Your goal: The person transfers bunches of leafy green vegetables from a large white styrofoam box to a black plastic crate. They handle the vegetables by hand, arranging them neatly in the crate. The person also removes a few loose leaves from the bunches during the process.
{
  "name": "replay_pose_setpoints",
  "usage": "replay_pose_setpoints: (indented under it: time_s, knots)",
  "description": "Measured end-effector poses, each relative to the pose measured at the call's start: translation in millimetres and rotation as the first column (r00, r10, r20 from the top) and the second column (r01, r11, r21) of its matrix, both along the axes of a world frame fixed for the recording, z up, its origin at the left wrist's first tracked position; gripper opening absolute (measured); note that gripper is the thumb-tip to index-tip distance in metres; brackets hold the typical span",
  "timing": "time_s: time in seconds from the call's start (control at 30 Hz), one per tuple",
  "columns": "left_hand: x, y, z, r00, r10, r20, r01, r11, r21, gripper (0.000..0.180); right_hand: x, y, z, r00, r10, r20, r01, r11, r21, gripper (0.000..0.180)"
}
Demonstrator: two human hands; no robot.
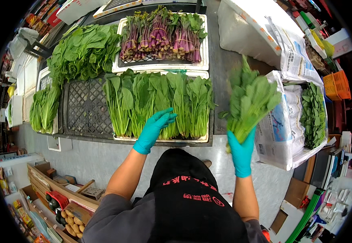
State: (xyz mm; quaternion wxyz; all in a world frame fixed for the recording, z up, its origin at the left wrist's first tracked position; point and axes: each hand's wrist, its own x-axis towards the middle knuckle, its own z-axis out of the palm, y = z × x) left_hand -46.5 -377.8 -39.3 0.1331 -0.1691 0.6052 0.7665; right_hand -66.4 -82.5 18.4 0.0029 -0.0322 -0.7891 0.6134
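My right hand [241, 153], in a teal glove, is closed round the pale stems of a bunch of leafy greens [252, 95]. The bunch is held upright in the air between the table and the foam box, its leaves slightly blurred. My left hand [156, 128], gloved alike, is stretched over the front of a white tray of spinach [159, 91], with its fingers extended and nothing seen in them. Whether its fingertips touch the leaves, I cannot tell. The spinach stands in a row, leaves toward the far side and stems toward me.
Behind the spinach lies a white tray with tied purple-stemmed greens [159, 36]. A black crate [84, 105] is to the left, near heaped leafy greens [84, 50]. At right stands a foam box [275, 137] lined with newspaper, holding white-wrapped bundles and dark greens [313, 115].
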Motion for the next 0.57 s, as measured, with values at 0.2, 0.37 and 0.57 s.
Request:
replay_pose_setpoints:
  time_s: [0.2,0.37,0.57]
  knots:
    - [-3.7,-9.4,-18.8,0.999,0.013,-0.052,-0.016,0.997,-0.075,0.050,-29.9,-91.1,-85.6,0.979,0.196,0.062,-0.198,0.815,0.545,0.107]
    - [10.1,15.0,-31.7,0.974,-0.080,-0.212,-0.033,0.876,-0.482,0.056,-24.7,-104.6,-91.1,0.933,0.270,0.240,-0.360,0.649,0.670,0.111]
    - [10.9,40.7,-37.3,0.975,-0.214,-0.053,0.129,0.748,-0.651,0.062,-30.2,-81.5,-111.7,0.917,0.398,0.025,-0.345,0.760,0.551,0.107]
